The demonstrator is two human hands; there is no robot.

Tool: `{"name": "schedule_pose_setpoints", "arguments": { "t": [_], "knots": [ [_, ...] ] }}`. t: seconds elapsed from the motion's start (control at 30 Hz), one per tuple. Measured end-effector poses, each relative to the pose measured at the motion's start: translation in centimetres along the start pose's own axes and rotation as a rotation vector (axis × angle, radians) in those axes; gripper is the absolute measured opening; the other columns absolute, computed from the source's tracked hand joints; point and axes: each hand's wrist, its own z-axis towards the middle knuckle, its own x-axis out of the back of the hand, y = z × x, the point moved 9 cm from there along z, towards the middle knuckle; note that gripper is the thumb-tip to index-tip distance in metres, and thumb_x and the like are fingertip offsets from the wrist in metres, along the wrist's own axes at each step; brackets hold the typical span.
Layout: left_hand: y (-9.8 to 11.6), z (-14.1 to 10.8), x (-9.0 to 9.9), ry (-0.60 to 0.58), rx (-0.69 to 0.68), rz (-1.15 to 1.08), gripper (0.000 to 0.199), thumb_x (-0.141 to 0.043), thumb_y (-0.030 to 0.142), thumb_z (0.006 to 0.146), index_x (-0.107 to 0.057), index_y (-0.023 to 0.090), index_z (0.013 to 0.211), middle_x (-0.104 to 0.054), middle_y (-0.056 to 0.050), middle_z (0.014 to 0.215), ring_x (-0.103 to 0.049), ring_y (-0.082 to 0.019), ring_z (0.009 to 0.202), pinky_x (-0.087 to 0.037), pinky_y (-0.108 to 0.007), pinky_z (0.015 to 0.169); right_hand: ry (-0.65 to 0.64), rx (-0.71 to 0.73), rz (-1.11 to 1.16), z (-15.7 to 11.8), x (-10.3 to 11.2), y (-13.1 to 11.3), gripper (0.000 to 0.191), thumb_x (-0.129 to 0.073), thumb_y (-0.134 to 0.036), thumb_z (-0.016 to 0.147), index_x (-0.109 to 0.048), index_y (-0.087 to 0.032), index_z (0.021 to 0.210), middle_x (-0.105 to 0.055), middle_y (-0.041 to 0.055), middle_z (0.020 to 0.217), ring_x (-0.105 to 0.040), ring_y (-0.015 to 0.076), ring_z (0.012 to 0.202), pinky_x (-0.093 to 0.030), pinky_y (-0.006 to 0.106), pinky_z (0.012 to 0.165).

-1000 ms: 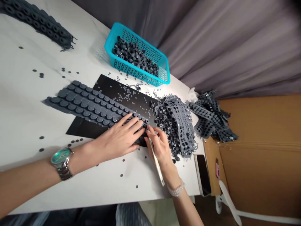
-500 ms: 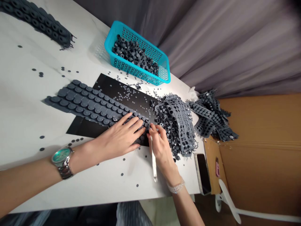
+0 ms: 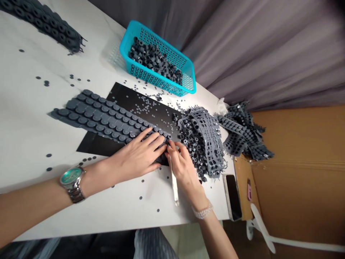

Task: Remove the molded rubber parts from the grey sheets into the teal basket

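Observation:
A dark grey rubber sheet with rows of round caps (image 3: 99, 115) lies slanted over a black mat (image 3: 94, 144) on the white table. My left hand (image 3: 137, 154) rests with spread fingers on the sheet's right end. At that same end, my right hand (image 3: 180, 162) pinches a slim white tool (image 3: 174, 183), its fingertips against the sheet's edge. The tool's upper tip is hidden by the fingers. Just right of the hands is a heap of small dark rings (image 3: 192, 144), partly covered by a perforated grey sheet (image 3: 208, 136).
A turquoise basket (image 3: 159, 81) of dark rings stands at the back. Another sheet (image 3: 45, 23) lies at the upper left, and tangled strips (image 3: 242, 131) at the right. A phone (image 3: 233, 198) lies by the right edge. Small discs are scattered about.
My right hand has shifted slightly left with the white tool, along the sheet's edge. My left hand stays on the sheet.

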Motion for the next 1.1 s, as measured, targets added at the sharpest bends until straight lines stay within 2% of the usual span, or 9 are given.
{"name": "schedule_pose_setpoints", "arguments": {
  "t": [0.07, 0.2, 0.27, 0.43, 0.63, 0.97, 1.1],
  "knots": [
    [0.0, 0.0, 0.0, 0.002, -0.001, -0.001, 0.048, -0.051, 0.046, 0.09, -0.06, 0.014, 0.124, -0.059, -0.014, 0.127, -0.047, -0.031, 0.125, -0.026, -0.05, 0.116, 0.049, -0.055, 0.011, -0.2, 0.2, 0.8, 0.031, -0.04, -0.013, 0.098, -0.051, -0.013, 0.127, -0.057, 0.0201, 0.133, -0.047, 0.0291, 0.127, -0.054, 0.048, 0.095],
    [0.0, -0.1, -0.2, -0.005, -0.001, 0.011, 0.051, -0.051, 0.047, 0.09, -0.056, 0.015, 0.13, -0.057, -0.014, 0.13, -0.046, -0.031, 0.126, -0.025, -0.051, 0.116, 0.245, -0.271, -0.003, -1.5, 1.5, 4.0, 0.028, -0.04, -0.015, 0.099, -0.05, -0.015, 0.125, -0.057, 0.0195, 0.128, -0.05, 0.0269, 0.121, -0.056, 0.046, 0.09],
    [0.1, -0.1, -0.2, -0.008, -0.003, 0.017, 0.051, -0.051, 0.047, 0.09, -0.056, 0.015, 0.13, -0.056, -0.014, 0.131, -0.046, -0.031, 0.126, -0.025, -0.051, 0.117, 0.27, -0.315, -0.005, -1.7, 1.8, 4.7, 0.029, -0.044, -0.017, 0.098, -0.05, -0.016, 0.126, -0.059, 0.0175, 0.124, -0.052, 0.0257, 0.117, -0.056, 0.044, 0.09],
    [0.3, -0.2, 0.1, 0.013, 0.012, 0.038, 0.051, -0.049, 0.045, 0.091, -0.057, 0.012, 0.13, -0.056, -0.017, 0.131, -0.047, -0.034, 0.126, -0.027, -0.057, 0.115, 0.221, -0.214, 0.078, 0.0, 2.0, 3.4, 0.028, -0.048, -0.019, 0.097, -0.054, -0.02, 0.124, -0.061, 0.0117, 0.124, -0.056, 0.0223, 0.113, -0.057, 0.04, 0.09],
    [0.2, -0.4, 0.1, 0.027, 0.042, 0.058, 0.048, -0.056, 0.049, 0.087, -0.066, 0.013, 0.117, -0.055, -0.021, 0.135, -0.046, -0.037, 0.13, -0.03, -0.053, 0.114, 0.146, -0.018, 0.091, 2.1, 1.3, 1.5, 0.022, -0.048, -0.018, 0.097, -0.057, -0.017, 0.118, -0.064, 0.0125, 0.123, -0.056, 0.0225, 0.112, -0.054, 0.039, 0.092],
    [0.3, -0.4, 0.1, 0.049, 0.046, 0.056, 0.045, -0.06, 0.048, 0.085, -0.068, 0.014, 0.112, -0.056, -0.021, 0.136, -0.046, -0.036, 0.131, -0.03, -0.053, 0.114, 0.071, 0.039, 0.035, 2.6, 1.1, 0.6, 0.021, -0.047, -0.016, 0.097, -0.054, -0.015, 0.117, -0.065, 0.0142, 0.125, -0.054, 0.0259, 0.113, -0.054, 0.041, 0.089],
    [0.4, -0.3, 0.3, 0.046, 0.043, 0.067, 0.047, -0.06, 0.049, 0.085, -0.067, 0.013, 0.115, -0.058, -0.02, 0.134, -0.047, -0.035, 0.131, -0.03, -0.052, 0.114, 0.011, 0.048, 0.017, 2.8, 0.5, 0.3, 0.022, -0.041, -0.016, 0.099, -0.053, -0.015, 0.118, -0.061, 0.018, 0.127, -0.053, 0.0268, 0.115, -0.054, 0.044, 0.09]
  ]
}}
